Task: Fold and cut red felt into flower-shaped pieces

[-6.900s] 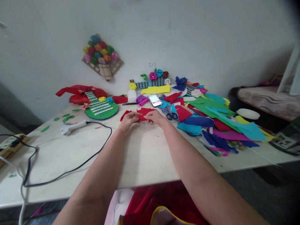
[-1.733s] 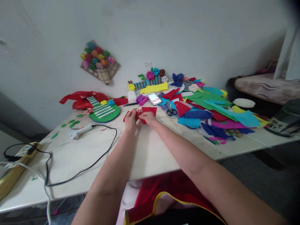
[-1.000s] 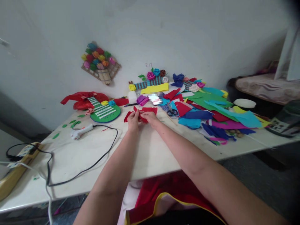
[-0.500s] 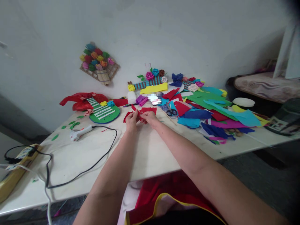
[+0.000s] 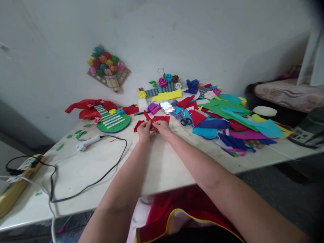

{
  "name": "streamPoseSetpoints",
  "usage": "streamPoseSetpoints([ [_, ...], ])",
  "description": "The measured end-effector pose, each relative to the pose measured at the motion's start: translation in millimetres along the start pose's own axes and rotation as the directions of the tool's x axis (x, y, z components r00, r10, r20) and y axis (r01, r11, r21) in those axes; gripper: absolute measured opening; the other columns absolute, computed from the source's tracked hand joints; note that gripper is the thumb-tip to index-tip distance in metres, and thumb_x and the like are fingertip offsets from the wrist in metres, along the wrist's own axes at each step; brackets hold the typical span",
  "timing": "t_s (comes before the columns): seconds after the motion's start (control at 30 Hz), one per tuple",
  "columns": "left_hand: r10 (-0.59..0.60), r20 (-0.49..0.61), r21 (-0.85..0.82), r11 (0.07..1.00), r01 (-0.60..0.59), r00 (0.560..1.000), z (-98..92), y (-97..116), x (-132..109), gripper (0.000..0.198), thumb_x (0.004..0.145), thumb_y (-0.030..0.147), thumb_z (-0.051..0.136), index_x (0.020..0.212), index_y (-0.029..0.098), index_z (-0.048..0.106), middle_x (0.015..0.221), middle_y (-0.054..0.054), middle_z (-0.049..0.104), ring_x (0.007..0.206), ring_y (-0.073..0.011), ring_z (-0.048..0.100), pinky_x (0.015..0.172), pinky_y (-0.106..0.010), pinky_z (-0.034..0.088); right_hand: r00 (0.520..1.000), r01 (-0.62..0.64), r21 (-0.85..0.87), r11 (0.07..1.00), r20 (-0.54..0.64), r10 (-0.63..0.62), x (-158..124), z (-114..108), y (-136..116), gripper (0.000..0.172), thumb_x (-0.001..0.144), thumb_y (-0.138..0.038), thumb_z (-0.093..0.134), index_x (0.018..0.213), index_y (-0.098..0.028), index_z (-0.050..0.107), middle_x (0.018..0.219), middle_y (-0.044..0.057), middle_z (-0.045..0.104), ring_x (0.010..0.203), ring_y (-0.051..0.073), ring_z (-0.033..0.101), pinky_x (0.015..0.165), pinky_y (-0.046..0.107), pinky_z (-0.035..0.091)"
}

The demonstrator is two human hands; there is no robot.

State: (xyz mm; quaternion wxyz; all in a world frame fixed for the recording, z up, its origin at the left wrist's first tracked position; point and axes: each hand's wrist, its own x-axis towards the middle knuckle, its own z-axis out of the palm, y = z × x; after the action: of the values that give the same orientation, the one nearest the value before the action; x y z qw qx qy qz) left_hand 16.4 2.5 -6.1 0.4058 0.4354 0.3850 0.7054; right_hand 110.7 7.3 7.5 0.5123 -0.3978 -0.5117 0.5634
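Observation:
Both my hands meet over the far middle of the white table [image 5: 162, 165]. My left hand [image 5: 143, 130] and my right hand [image 5: 162, 127] are closed, pinching a small piece of red felt [image 5: 152, 125] between them just above the tabletop. More red felt pieces [image 5: 162, 118] lie right behind my fingers. Part of the held piece is hidden by my fingers.
A white glue gun [image 5: 87, 142] with a black cable [image 5: 101, 177] lies at left. A green and white guitar-shaped craft [image 5: 112, 120] sits behind it. Scissors [image 5: 186, 120] and a heap of coloured felt sheets [image 5: 227, 121] cover the right. A yellow power strip [image 5: 15, 182] is far left.
Over the last seconds my hands stayed in the same spot, fingers working and turning the red felt piece slightly. The camera shifted a little.

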Motion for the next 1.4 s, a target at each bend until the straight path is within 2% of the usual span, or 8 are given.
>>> streamPoseSetpoints([
  [0.2,-0.052,-0.051,0.004,0.999,0.052,0.997,6.9,0,-4,0.022,0.06,0.032,0.071,0.063,0.013,0.059,0.049,0.001,0.054,0.042,-0.0094,0.048,0.044,-0.022,0.039,0.996,0.019,-0.012,1.0,-0.086,-0.02,1,0,0,0.02,0.079,-0.014,0.051,0.059,-0.015,0.054,0.043,-0.003,0.055,0.035,0.006,0.048,0.038,0.017,0.037],
  [0.37,-0.022,-0.123,0.032,0.999,0.026,0.992,7.1,-1,0,0.018,0.063,0.029,0.067,0.065,0.013,0.059,0.05,0.002,0.054,0.041,-0.0083,0.047,0.044,-0.022,0.039,0.999,0.008,0.031,0.999,-0.035,-0.007,-2,1,-1,0.018,0.08,-0.016,0.051,0.062,-0.015,0.055,0.046,-0.002,0.058,0.037,0.007,0.051,0.038,0.017,0.038],
  [0.73,0.237,-0.442,0.397,0.916,-0.048,0.865,-53.5,27,31,0.008,0.068,0.018,0.057,0.06,0.018,0.054,0.055,-0.001,0.054,0.065,-0.0174,0.058,0.06,-0.025,0.044,0.979,-0.01,0.122,0.993,-0.201,0.035,15,-24,0,0.014,0.081,-0.017,0.05,0.069,-0.013,0.056,0.045,0.0,0.059,0.033,0.007,0.049,0.034,0.016,0.034],
  [0.8,0.268,-0.455,0.573,0.818,0.049,0.85,-57.3,33,28,0.006,0.068,0.018,0.058,0.062,0.019,0.055,0.062,-0.005,0.058,0.077,-0.0221,0.059,0.068,-0.03,0.044,0.976,-0.003,0.114,0.994,-0.216,0.028,14,-26,-2,0.014,0.081,-0.016,0.049,0.069,-0.013,0.055,0.044,-0.001,0.058,0.033,0.006,0.049,0.034,0.015,0.034],
  [0.9,0.208,-0.426,0.804,0.533,0.263,0.88,-56.1,39,24,0.008,0.072,0.022,0.054,0.074,0.019,0.06,0.085,-0.012,0.063,0.096,-0.0291,0.054,0.08,-0.039,0.041,0.973,0.017,0.073,0.997,-0.233,0.0,13,-28,-3,0.015,0.081,-0.017,0.048,0.069,-0.013,0.056,0.043,-0.002,0.058,0.033,0.006,0.048,0.034,0.015,0.033],
  [1.03,0.162,-0.387,0.908,0.238,0.345,0.908,-55.1,42,21,0.025,0.076,0.022,0.044,0.091,0.017,0.064,0.11,-0.016,0.058,0.112,-0.0331,0.043,0.086,-0.044,0.037,0.963,0.037,-0.015,0.999,-0.266,-0.04,19,-33,1,0.013,0.079,-0.019,0.049,0.07,-0.014,0.057,0.044,-0.003,0.058,0.033,0.006,0.049,0.035,0.014,0.033],
  [1.23,0.121,-0.349,0.937,0.058,0.345,0.929,-62.5,37,22,0.034,0.069,0.02,0.048,0.097,0.012,0.065,0.118,-0.019,0.052,0.114,-0.0362,0.037,0.089,-0.046,0.032,0.955,0.059,-0.188,0.98,-0.276,-0.111,25,-38,9,0.015,0.078,-0.022,0.049,0.069,-0.014,0.058,0.045,-0.002,0.058,0.035,0.008,0.051,0.038,0.016,0.036],
  [1.4,0.112,-0.365,0.93,0.002,0.367,0.924,-66.0,32,24,0.034,0.066,0.023,0.051,0.096,0.012,0.065,0.118,-0.02,0.051,0.113,-0.0368,0.036,0.089,-0.045,0.031,0.958,0.071,-0.346,0.935,-0.238,-0.161,25,-35,13,0.017,0.077,-0.025,0.049,0.067,-0.016,0.059,0.047,-0.002,0.059,0.038,0.008,0.053,0.042,0.017,0.038],
])
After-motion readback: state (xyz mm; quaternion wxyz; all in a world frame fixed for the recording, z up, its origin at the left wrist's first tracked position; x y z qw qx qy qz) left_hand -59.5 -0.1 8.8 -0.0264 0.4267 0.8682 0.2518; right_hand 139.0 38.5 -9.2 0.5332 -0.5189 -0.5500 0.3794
